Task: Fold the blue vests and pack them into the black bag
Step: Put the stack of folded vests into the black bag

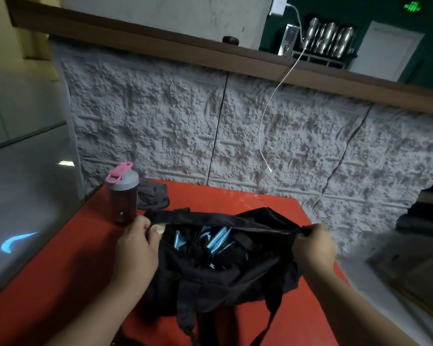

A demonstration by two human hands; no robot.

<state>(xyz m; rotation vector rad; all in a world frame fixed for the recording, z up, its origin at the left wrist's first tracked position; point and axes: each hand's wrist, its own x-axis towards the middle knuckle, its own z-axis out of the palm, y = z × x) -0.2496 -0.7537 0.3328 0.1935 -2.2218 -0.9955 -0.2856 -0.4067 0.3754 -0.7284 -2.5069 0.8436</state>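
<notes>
The bag (pixel 210 275) lay on the red table (pixel 68 265), nearest the person, its straps trailing toward 6 o'clock. Both hands held its top opening apart. The left hand (pixel 135 248), at 9 o'clock of the bag, had its fingers curled around the left end of the opening, thumb pressed at the rim. The right hand (pixel 314 247), at 3 o'clock, pinched the far edge of the opening between curled fingers and pulled it taut. Inside the mouth, the vests (pixel 216 239) showed as light blue folds among black fabric. Beyond the left hand, at 10 o'clock, stood a bottle (pixel 122 194) with a pink lid, a grey cloth (pixel 153 194) just beside it. Farther back, a white cable (pixel 275 96) hung down the textured wall (pixel 160 121).
</notes>
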